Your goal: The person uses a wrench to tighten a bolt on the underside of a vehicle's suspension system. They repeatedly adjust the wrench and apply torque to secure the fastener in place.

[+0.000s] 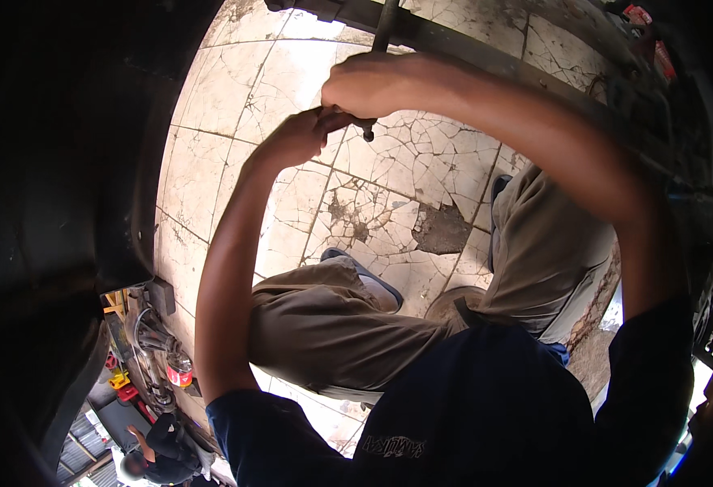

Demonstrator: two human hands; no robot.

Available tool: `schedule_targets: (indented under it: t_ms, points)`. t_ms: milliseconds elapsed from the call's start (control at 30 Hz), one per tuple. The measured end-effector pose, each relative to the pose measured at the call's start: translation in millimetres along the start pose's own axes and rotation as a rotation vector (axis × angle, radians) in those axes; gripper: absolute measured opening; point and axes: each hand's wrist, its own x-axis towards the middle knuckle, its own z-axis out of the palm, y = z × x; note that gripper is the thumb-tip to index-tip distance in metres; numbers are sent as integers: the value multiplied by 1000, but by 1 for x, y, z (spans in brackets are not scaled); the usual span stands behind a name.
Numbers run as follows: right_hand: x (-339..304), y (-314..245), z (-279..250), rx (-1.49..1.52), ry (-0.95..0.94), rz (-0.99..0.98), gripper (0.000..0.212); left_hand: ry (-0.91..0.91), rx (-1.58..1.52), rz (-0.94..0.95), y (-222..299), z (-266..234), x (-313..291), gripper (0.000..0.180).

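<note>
Two hands meet at the dark rod (386,28), far centre over cracked tiles (421,154): right hand (370,85) grasps it; left hand (291,140) curls just left, grip unclear. Probably rod-end work; next move likely needs steady hold.

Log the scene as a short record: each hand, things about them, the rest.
Left hand: against the right, fingers curled; grip partly hidden
Right hand: closed on a dark metal rod
Things: small dark round-tipped stud, just below the hands
Rest: cracked cream tile floor; clear bottle with red label; another person in dark clothing, lower left
</note>
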Motion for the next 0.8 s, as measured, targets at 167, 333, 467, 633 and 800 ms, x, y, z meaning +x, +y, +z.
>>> schedule_targets:
  t_ms: [167, 333, 467, 633, 800]
  points:
    - [0, 6, 13, -51, 30, -37, 15, -2, -102, 41, -8, 27, 10, 58]
    - [-4, -3, 2, -113, -35, 6, 15, -22, -128, 130, -8, 15, 3, 53]
    - [1, 7, 13, -61, 22, 30, 15, -75, -84, 71, 3, 23, 4, 48]
    - [-8, 5, -2, -48, 0, -33, 13, -55, -246, 190, -6, 18, 4, 39]
    - [-2, 4, 4, 22, 16, 10, 13, -81, -115, 13, -3, 9, 1, 37]
